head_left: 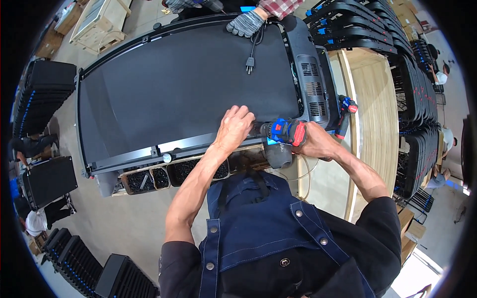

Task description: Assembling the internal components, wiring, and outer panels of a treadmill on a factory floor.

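drill (pixel 282 131): between left hand (pixel 235 127) and right hand (pixel 318 141) | right hand: wrapped round its grip | left hand: fingers curled, contents unclear

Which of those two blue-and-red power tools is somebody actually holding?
The power tool in the person's right hand; the other tool, farther right beyond the grey vented cover, has no hand on it.

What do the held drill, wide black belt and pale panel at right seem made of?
Held drill: housing probably satin plastic, judging by moulded blue and red parts.
Belt: matte, perhaps rubber or coated fabric, since it barely shines.
Panel: likely unpainted wood, with grain showing.
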`<state>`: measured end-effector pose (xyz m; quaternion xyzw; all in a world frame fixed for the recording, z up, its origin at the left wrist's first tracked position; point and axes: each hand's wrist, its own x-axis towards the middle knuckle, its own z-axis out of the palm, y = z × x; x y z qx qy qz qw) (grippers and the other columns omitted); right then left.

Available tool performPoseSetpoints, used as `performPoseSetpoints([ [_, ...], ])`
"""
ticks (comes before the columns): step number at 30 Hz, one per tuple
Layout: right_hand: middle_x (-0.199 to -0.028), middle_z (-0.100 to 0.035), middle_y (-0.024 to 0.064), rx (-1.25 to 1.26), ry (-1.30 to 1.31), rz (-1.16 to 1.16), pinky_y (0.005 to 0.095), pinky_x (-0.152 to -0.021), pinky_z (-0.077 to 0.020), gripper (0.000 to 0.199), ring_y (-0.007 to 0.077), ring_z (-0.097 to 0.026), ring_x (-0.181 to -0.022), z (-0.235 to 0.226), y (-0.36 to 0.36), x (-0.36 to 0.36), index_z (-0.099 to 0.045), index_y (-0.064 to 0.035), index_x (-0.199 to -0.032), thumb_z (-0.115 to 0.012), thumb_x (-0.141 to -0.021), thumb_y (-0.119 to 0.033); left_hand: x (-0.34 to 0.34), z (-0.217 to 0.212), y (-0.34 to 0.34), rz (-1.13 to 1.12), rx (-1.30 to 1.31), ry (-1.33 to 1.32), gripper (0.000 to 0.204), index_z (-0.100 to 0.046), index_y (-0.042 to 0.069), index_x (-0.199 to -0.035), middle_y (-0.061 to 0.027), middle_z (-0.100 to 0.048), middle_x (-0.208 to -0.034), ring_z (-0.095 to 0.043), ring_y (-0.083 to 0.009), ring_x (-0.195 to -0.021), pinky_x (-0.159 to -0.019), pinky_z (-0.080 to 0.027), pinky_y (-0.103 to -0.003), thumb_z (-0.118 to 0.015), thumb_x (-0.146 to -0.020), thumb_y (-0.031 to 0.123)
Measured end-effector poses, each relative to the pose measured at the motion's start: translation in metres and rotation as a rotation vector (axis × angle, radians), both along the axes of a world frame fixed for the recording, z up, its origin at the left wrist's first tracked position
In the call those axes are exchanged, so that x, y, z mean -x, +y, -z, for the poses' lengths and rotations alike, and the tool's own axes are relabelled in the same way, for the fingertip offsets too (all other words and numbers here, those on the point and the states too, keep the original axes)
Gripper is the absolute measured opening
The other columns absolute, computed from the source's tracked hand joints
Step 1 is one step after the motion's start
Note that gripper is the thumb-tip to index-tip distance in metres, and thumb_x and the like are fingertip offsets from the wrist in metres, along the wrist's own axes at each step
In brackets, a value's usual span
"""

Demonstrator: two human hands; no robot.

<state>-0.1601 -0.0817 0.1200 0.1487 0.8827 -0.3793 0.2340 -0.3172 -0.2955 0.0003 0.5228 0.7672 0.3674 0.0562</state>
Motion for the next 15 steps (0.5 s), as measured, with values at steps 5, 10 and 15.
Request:
performPoseSetpoints([
  [5,-0.081,-0.068,0.0231,-0.049,-0.041,-0.02,0.0478,-0.075,-0.0533,0.032,0.043,-0.067,-0.079,-0.009,-0.007,0.009,-0.066,0.0019,-0.097,-0.073,-0.069,-0.011,0.001,0.002,-0.001,0.0,0.001,0.007,0.021,-0.064,0.006,-0.091,-0.0078,-0.056,-0.093,-0.056,-0.0294,-0.094,-0.083,-0.049,-0.042,-0.075,-0.074,0.002],
  [10,-0.083,-0.07,0.0234,-0.076,-0.087,-0.086,0.0488,-0.076,-0.0539,0.033,0.0437,-0.068,-0.084,-0.014,-0.01,0.023,-0.067,0.0006,-0.1,-0.071,-0.07,-0.011,0.003,0.005,-0.002,0.003,-0.015,-0.002,0.017,-0.062,0.005,-0.088,-0.0081,-0.056,-0.092,-0.056,-0.0296,-0.094,-0.081,-0.048,-0.042,-0.073,-0.076,0.001],
  [15,-0.082,-0.071,0.0217,-0.303,-0.105,-0.238,0.0485,-0.076,-0.055,0.033,0.0427,-0.068,-0.082,-0.032,-0.033,0.044,-0.067,-0.0024,-0.102,-0.077,-0.073,-0.014,0.005,0.009,-0.001,0.038,0.004,0.0,0.019,-0.061,0.007,-0.087,-0.0074,-0.054,-0.09,-0.055,-0.0286,-0.092,-0.08,-0.048,-0.041,-0.074,-0.074,0.002],
])
